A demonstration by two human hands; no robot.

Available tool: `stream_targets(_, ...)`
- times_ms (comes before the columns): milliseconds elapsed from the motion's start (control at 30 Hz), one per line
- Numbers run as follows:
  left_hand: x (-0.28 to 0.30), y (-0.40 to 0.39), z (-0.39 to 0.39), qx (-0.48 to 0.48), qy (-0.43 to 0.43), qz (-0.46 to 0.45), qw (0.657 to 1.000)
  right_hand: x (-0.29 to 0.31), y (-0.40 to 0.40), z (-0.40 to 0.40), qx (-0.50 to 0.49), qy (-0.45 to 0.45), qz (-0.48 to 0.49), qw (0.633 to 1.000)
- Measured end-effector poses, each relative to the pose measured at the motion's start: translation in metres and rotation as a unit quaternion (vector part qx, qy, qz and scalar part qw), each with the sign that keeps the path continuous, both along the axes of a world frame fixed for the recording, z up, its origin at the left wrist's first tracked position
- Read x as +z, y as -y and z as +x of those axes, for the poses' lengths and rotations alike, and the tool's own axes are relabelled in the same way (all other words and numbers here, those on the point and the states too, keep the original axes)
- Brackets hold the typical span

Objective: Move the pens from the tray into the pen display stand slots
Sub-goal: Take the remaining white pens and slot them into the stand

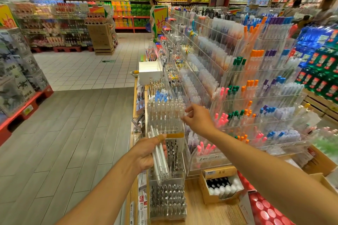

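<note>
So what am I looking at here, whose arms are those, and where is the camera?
No machine here: these are a person's two bare arms, filmed by one wide-angle camera worn on the head, looking forward and down in a shop aisle. The left hand holds a bundle of clear pens in its grip. The right hand reaches to the clear pen stand, fingers pinched at its pens. More clear racks of coloured pens rise to the right, and a cardboard box of bottles sits on the wooden counter.

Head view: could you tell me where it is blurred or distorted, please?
In the head view, wide-angle bending curves the floor and shelves; the right hand and nearby clear pens are motion-smeared; the left hand gripping a pen bundle is sharper.
</note>
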State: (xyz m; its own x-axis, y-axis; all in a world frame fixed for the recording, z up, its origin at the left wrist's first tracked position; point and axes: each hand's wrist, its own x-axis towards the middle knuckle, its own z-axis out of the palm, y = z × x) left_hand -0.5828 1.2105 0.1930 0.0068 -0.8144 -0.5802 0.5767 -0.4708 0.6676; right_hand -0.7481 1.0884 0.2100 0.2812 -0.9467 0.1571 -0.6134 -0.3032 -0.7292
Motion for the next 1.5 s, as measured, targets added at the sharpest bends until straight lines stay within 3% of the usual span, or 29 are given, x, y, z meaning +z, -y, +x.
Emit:
stream_targets(100,0.002,-0.003,-0.002,-0.003,0.016,-0.017,1.000,-0.001,-0.007,-0.001,-0.003,-0.026,0.077,0.997)
stream_targets(200,0.001,-0.004,-0.005,-0.012,0.040,-0.038,0.998,0.005,-0.023,0.003,0.103,0.031,0.198,0.974)
stream_targets(333,0.002,-0.007,-0.011,-0.044,0.055,-0.067,0.995,0.016,-0.043,0.015,0.207,0.023,0.209,0.956)
stream_targets(833,0.002,-0.010,-0.013,-0.095,0.020,-0.103,0.990,0.019,-0.058,0.017,0.236,0.125,0.300,0.916)
stream_targets(967,0.002,-0.012,-0.012,-0.059,-0.046,-0.092,0.993,0.022,-0.048,0.010,0.224,0.148,0.350,0.897)
stream_targets(1067,0.001,-0.010,-0.011,-0.037,-0.090,-0.080,0.992,0.025,-0.042,0.006,0.208,0.214,0.389,0.872)
stream_targets(1133,0.000,-0.009,-0.010,-0.043,-0.080,-0.076,0.993,0.026,-0.041,0.004,0.201,0.223,0.375,0.877)
stream_targets(1267,-0.002,-0.007,-0.009,-0.032,-0.082,-0.049,0.995,0.029,-0.040,-0.001,0.199,0.160,0.293,0.921)
stream_targets(1367,-0.008,-0.003,-0.005,-0.003,-0.048,-0.021,0.999,0.043,-0.029,-0.006,0.158,0.195,0.264,0.931)
stream_targets(1500,-0.017,0.001,0.004,0.012,-0.027,0.014,0.999,0.062,-0.011,-0.007,0.105,0.174,0.122,0.971)
